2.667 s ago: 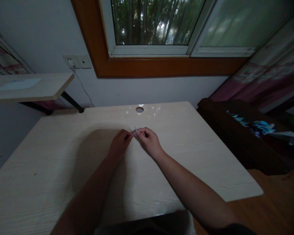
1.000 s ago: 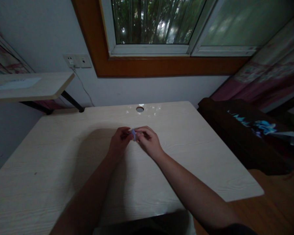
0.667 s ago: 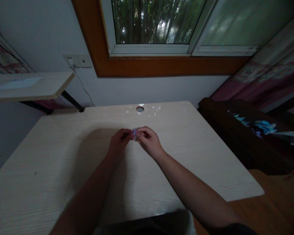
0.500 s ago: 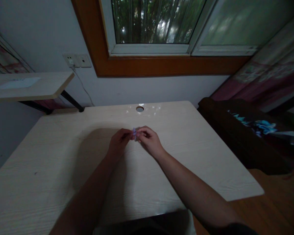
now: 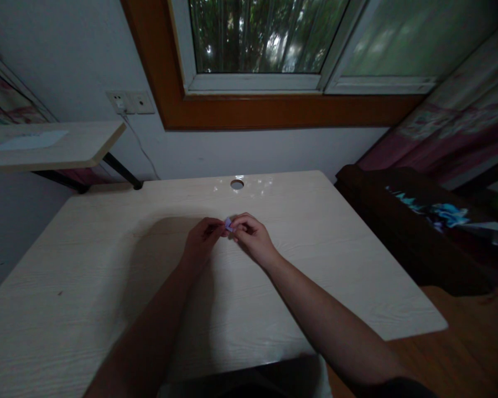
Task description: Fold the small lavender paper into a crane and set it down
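Observation:
A tiny pale purple piece, perhaps folded paper (image 5: 228, 224), is pinched between the fingertips of both hands above the middle of a light wooden table (image 5: 108, 276). My left hand (image 5: 202, 240) comes in from the left with fingers curled onto it. My right hand (image 5: 252, 237) meets it from the right, fingers also closed on the piece. Most of the purple thing is hidden by the fingers.
A round cable hole (image 5: 236, 184) sits near the table's far edge below a window. A smaller shelf-like table (image 5: 53, 146) stands at the left with wall sockets (image 5: 130, 103) beside it. Dark furniture with bluish items (image 5: 435, 213) lies to the right.
Earlier a thin purple strip stuck up between the fingertips; now it looks like a small compact bit. Both hands stay at nearly the same spot, only the fingers shifting.

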`<state>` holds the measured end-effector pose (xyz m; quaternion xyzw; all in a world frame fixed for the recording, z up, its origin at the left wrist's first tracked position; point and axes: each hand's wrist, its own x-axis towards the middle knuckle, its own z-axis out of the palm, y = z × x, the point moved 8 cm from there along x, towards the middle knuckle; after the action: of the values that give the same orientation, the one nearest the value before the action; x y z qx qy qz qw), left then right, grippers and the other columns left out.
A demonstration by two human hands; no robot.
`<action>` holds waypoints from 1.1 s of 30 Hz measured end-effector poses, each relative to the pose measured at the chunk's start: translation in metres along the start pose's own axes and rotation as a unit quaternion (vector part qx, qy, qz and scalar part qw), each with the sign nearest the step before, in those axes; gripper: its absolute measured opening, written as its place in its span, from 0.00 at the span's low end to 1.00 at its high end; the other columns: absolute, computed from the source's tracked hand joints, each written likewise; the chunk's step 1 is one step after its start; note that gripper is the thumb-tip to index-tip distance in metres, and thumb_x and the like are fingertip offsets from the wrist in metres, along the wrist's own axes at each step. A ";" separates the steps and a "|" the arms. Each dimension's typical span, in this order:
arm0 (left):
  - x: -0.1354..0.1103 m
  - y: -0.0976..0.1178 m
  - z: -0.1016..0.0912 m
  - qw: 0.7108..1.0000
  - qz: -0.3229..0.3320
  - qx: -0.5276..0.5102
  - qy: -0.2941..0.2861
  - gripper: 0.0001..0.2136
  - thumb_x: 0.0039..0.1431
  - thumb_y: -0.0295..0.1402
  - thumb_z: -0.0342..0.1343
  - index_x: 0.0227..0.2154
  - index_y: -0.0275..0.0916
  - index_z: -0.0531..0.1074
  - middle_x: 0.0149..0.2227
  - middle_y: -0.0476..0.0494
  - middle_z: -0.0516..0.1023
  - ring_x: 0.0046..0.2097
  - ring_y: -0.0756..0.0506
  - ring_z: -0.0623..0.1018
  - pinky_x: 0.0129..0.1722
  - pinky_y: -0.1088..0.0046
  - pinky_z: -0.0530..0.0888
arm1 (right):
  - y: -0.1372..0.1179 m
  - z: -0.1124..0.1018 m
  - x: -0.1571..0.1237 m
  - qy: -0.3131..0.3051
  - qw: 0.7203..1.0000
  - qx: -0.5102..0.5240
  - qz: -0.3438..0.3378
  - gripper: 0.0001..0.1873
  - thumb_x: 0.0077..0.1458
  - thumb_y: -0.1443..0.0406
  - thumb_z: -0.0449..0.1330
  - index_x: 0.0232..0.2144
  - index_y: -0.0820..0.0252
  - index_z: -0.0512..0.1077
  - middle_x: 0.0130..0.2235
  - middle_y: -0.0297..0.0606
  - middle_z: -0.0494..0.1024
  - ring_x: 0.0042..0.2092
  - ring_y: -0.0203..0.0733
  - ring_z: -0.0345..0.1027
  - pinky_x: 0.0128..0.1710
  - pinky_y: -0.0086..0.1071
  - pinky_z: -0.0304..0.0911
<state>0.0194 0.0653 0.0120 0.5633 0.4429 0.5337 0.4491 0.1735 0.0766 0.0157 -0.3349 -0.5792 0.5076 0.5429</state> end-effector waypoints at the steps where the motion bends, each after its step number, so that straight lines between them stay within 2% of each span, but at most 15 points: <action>1: 0.001 0.000 0.000 1.000 -0.004 0.000 0.002 0.11 0.57 0.40 0.61 0.36 0.39 0.73 0.31 0.47 0.81 0.34 0.47 0.81 0.39 0.69 0.78 | -0.001 0.000 0.000 0.000 1.000 -0.001 0.000 0.04 0.52 0.63 0.65 0.32 0.57 0.76 0.36 0.35 0.71 0.29 0.32 0.66 0.29 0.30 0.64; 14: 0.003 -0.007 -0.003 1.000 -0.021 -0.001 0.016 0.12 0.54 0.41 0.63 0.34 0.38 0.73 0.30 0.46 0.81 0.34 0.46 0.82 0.39 0.68 0.78 | -0.004 0.002 -0.001 -0.016 1.000 0.014 0.021 0.10 0.57 0.57 0.61 0.34 0.57 0.76 0.38 0.38 0.74 0.31 0.35 0.69 0.32 0.32 0.66; 24: 0.004 -0.011 -0.001 0.999 -0.031 -0.040 0.002 0.13 0.53 0.38 0.64 0.38 0.38 0.71 0.33 0.47 0.79 0.34 0.48 0.81 0.38 0.69 0.78 | 0.008 0.002 0.000 0.010 0.998 0.006 0.065 0.13 0.51 0.58 0.66 0.37 0.57 0.74 0.24 0.30 0.71 0.26 0.35 0.65 0.29 0.31 0.61; 27: 0.004 -0.011 -0.001 0.998 -0.022 -0.055 0.008 0.16 0.52 0.37 0.65 0.41 0.39 0.70 0.36 0.47 0.78 0.34 0.49 0.81 0.37 0.69 0.78 | 0.010 0.002 0.000 0.011 0.998 0.010 0.063 0.13 0.52 0.58 0.66 0.38 0.58 0.74 0.23 0.29 0.70 0.26 0.35 0.64 0.29 0.30 0.60; 33: 0.005 -0.009 0.000 0.998 -0.021 -0.062 0.003 0.18 0.50 0.35 0.66 0.42 0.39 0.69 0.35 0.48 0.76 0.33 0.50 0.79 0.37 0.71 0.76 | 0.012 0.000 0.001 0.011 0.999 0.009 0.053 0.14 0.52 0.58 0.66 0.40 0.58 0.73 0.24 0.29 0.71 0.25 0.33 0.63 0.28 0.29 0.59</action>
<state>0.0198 0.0720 0.0045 0.5234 0.4217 0.5526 0.4928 0.1716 0.0806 0.0047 -0.3656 -0.5504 0.5370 0.5244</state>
